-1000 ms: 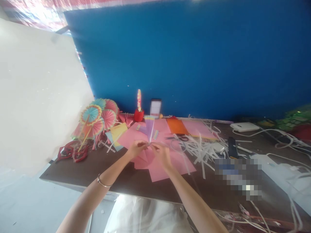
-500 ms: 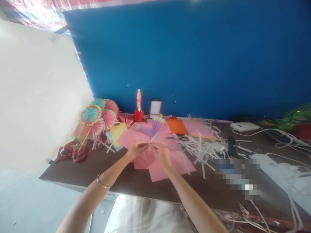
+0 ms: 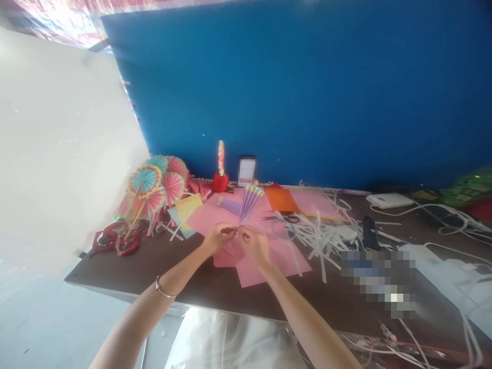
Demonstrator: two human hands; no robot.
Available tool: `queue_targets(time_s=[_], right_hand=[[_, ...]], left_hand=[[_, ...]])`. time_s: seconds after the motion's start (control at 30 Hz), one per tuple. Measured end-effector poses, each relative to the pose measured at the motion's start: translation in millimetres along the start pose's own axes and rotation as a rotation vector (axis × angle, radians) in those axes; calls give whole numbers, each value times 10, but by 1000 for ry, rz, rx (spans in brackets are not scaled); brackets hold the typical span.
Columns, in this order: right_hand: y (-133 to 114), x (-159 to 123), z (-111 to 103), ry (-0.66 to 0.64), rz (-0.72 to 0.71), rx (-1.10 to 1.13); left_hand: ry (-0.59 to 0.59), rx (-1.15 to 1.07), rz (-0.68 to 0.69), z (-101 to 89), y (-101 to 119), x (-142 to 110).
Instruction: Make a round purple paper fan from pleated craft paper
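Observation:
A pleated purple paper fan, with a yellow and bluish band along its wide end, stands spread away from me. Its narrow end is pinched between the fingertips of my left hand and my right hand, which nearly touch each other. Whether a thread or wire is there as well is too small to tell. A second folded purple paper strip lies just beyond, on pink paper sheets. Dark scissors rest to the right of my right hand.
Finished paper rosettes cluster at the left on the brown table. Behind stand a red pot and a phone with a blurred screen. White paper strips, an orange sheet and a white power bank lie rightward.
The fan's pleats look slightly more spread and tilt a little to the right. Both hands stay at its narrow end, with small finger movements. The view has shifted slightly.

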State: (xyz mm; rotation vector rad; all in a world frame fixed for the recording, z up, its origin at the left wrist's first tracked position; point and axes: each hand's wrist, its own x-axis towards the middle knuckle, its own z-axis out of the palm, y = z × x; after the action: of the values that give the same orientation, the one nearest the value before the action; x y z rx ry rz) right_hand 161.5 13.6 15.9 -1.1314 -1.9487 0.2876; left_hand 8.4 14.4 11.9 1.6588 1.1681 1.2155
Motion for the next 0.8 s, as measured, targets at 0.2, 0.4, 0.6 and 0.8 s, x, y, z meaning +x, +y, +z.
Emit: queue_targets(time_s=[0.2,0.4,0.6,0.8], right_hand=[[-22,-2,-2,3,22,-28],[-23,-13,4,37,1,-89],[-50,-21,-9,3,-72,-186],[-92,-13,-35,-43,-123,-240]], left_hand=[[-12,-4,-23,0,-6,0],[-9,-16,-24,5,-28,17],[14,-18,-38,14,8,11],[38,39,-25,21,-19,15]])
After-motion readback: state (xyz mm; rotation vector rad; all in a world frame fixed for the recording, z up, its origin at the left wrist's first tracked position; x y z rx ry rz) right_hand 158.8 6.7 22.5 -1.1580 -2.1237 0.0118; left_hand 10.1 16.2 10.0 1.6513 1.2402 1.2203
